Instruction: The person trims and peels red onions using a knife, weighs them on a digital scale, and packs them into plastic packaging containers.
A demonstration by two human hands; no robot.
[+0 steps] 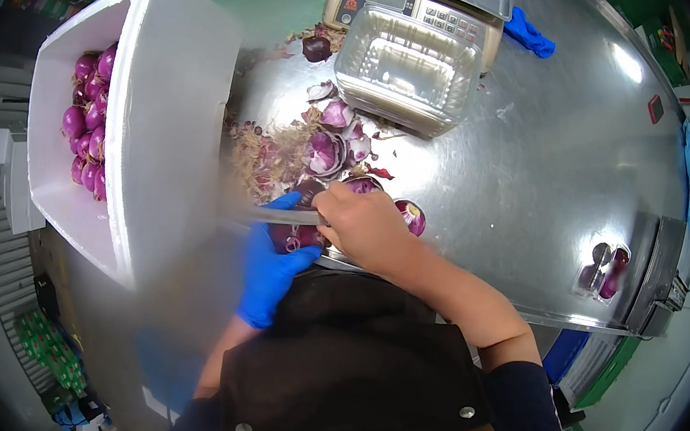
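My left hand [264,273], in a blue glove, grips a red onion [295,239] low against the table edge, close to the dark apron. In my bare right hand [368,225] is a knife, its blade [287,217] pointing left across the onion; the handle is hidden in the closed fingers. Just beyond the right hand lies another red onion [362,184], partly covered by it. A trimmed onion [411,217] with a pale cut end sits to its right. Dry skins and roots [264,159] are heaped ahead of the hands, beside purple onion layers [324,152].
At left, a white foam box [175,102] holds many red onions [94,120]. Clear plastic trays [408,74] stand before a scale [386,0]. A blue glove [531,34] lies behind. Near the right edge is a clear pack [602,270] with dark purple contents.
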